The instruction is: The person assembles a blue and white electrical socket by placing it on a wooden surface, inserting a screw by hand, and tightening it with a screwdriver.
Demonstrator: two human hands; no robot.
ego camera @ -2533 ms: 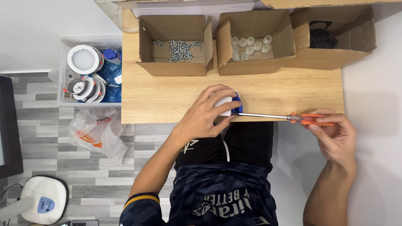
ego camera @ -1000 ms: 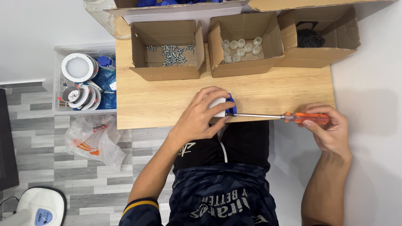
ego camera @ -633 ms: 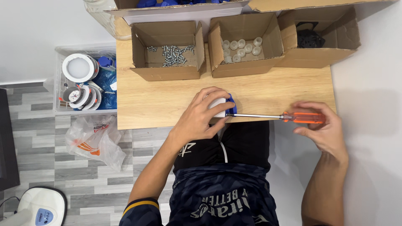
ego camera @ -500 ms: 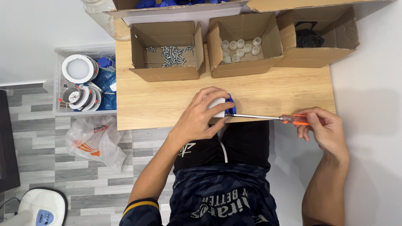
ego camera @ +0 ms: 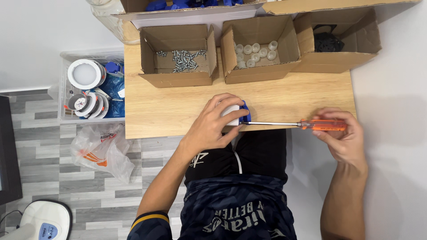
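Two bare hands were at work near the lower edge of a wooden table (ego camera: pixel 178 111), just below the middle of the frame. The left hand (ego camera: pixel 212 126) was curled over a small white and blue part (ego camera: pixel 235 113), fingers wrapped across its top and thumb beneath, pressing it against the table's near edge. The right hand (ego camera: pixel 342 138), at centre right beyond the table's corner, was closed around the orange handle of a screwdriver (ego camera: pixel 307 125); its thin metal shaft ran level toward the left and its tip met the blue side of the part (whether it sat in a screw head could not be told).

Along the top of the frame three open cardboard boxes stood in a row on the table. The left box (ego camera: pixel 178 78) held a scatter of silver screws (ego camera: pixel 184 60), the middle box (ego camera: pixel 258 73) held small round white caps (ego camera: pixel 254 52), and the right box (ego camera: pixel 342 62) held a dark tangled lump in its far corner. At the left edge a clear plastic bin (ego camera: pixel 89 55) sat on the floor with round white fixtures (ego camera: pixel 84 74) and blue parts inside, and a crumpled plastic bag (ego camera: pixel 102 151) lay just below it on the grey floor.
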